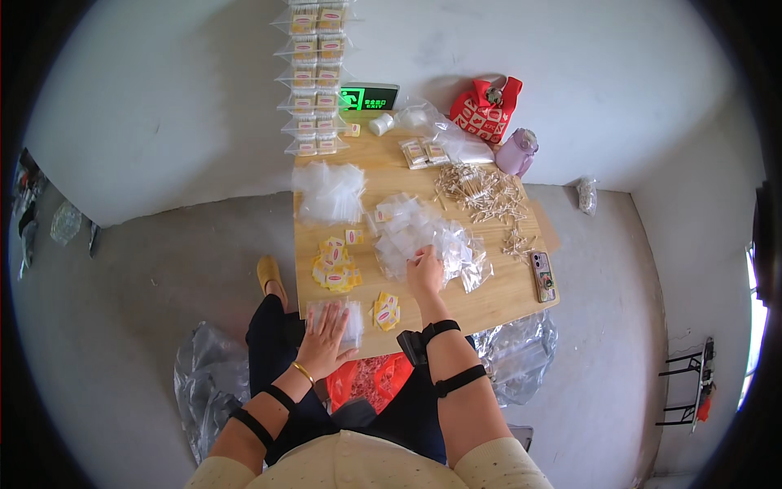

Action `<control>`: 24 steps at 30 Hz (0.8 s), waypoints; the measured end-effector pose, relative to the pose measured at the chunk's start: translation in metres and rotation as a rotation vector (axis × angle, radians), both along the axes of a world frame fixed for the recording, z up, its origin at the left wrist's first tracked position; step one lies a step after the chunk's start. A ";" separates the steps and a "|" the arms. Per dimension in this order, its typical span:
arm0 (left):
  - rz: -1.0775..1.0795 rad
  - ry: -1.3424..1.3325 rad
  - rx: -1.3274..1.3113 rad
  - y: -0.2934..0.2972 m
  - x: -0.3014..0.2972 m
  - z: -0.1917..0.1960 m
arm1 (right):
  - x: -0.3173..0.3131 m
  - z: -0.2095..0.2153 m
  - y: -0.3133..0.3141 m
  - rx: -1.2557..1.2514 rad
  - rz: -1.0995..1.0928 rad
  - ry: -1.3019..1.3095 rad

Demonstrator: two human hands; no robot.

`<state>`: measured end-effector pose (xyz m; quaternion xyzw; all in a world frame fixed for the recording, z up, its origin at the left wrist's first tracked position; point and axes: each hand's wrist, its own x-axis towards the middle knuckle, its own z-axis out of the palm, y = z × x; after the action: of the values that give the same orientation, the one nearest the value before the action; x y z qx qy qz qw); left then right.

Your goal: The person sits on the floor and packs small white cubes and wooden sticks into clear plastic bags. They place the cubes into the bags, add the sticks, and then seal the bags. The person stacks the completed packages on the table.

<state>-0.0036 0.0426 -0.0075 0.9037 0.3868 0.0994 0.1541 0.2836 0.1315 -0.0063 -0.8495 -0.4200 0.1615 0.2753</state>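
My left hand lies flat, fingers stretched out, on a neat stack of clear plastic bags at the table's near left edge. In the middle of the table, my right hand reaches into a loose heap of small clear bags. Its fingers are curled and pinched on a bag there; the fingertips are partly hidden. Between the hands sits a small pile of yellow and white cards. A larger pile of such cards lies beyond my left hand.
More flat clear bags lie far left. Wooden cotton swabs spread at the right, with a phone nearer. Along the back stand a purple bottle, a red bag, a green sign and tall stacked packets.
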 end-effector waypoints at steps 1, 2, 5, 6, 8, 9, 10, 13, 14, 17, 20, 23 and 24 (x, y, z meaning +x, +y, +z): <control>0.006 -0.038 -0.011 0.001 0.002 0.009 | 0.005 0.000 0.002 -0.012 -0.020 0.096; 0.020 -0.077 -0.018 0.003 0.002 0.016 | 0.005 0.004 0.003 0.009 -0.003 0.118; 0.040 -0.180 -0.045 0.008 0.008 0.036 | 0.000 0.020 -0.007 0.064 0.076 -0.002; 0.034 -0.203 -0.057 0.010 0.013 0.042 | -0.009 0.023 -0.012 0.076 0.125 -0.163; 0.012 -0.236 -0.056 0.013 0.023 0.050 | -0.019 0.023 -0.018 0.118 0.248 -0.417; 0.002 -0.245 -0.049 0.013 0.028 0.053 | -0.023 0.023 -0.021 0.142 0.327 -0.508; -0.016 -0.255 -0.043 0.013 0.033 0.056 | -0.021 0.019 -0.023 0.162 0.400 -0.602; -0.032 -0.264 -0.013 0.007 0.036 0.061 | -0.007 0.021 -0.020 0.177 0.379 -0.529; -0.018 -0.271 -0.032 0.005 0.032 0.062 | -0.006 0.028 -0.020 0.176 0.381 -0.474; 0.011 -0.314 -0.071 0.002 0.021 0.066 | -0.005 0.048 -0.025 0.439 0.336 -0.283; 0.036 -0.437 -0.073 0.007 0.022 0.077 | 0.000 0.063 -0.041 0.430 0.373 -0.043; 0.111 -0.656 -0.074 0.016 0.037 0.097 | 0.000 0.078 -0.062 0.332 0.424 0.720; 0.141 -0.726 -0.071 0.020 0.040 0.103 | -0.002 0.086 -0.068 0.281 0.501 0.733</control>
<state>0.0366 0.0627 0.0954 0.7751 0.3714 0.4102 0.3052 0.2815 0.0638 0.0794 -0.5633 -0.5051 0.4540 0.4706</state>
